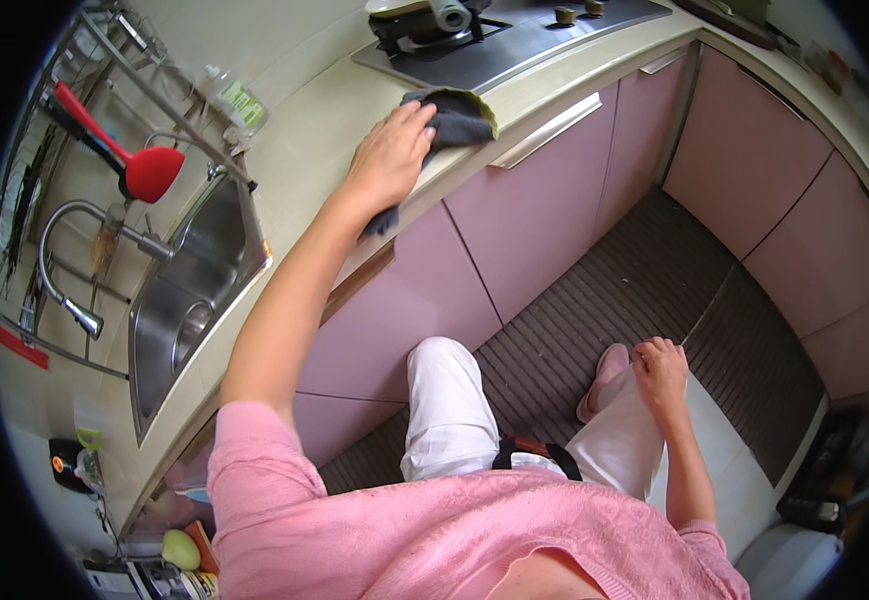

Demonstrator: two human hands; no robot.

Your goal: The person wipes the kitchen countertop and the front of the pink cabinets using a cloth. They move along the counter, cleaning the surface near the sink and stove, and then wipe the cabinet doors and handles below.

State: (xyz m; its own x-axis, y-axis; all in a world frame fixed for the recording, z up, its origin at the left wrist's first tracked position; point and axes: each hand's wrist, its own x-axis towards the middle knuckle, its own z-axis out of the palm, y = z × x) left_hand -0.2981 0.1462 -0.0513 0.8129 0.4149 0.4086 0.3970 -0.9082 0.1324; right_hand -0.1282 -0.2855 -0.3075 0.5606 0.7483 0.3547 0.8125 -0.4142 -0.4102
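My left hand (394, 150) presses down on a dark grey cloth (459, 122) at the front edge of the cream countertop (319, 160). The cloth has a yellow-green border, and one end of it shows below my wrist, hanging over the counter's edge. My fingers lie across the cloth, close to the near corner of the stove. My right hand (661, 370) hangs low beside my right leg, away from the counter. Its fingers are loosely curled in, and nothing shows in them.
Ahead is a gas stove (524, 40) with a pan (424, 25) on it. A steel sink (204, 260) with a curved faucet (74, 230) lies left, below a rack holding a red spatula (154, 172). A clear bottle (237, 100) stands behind. Pink cabinets (544, 190) run under the counter.
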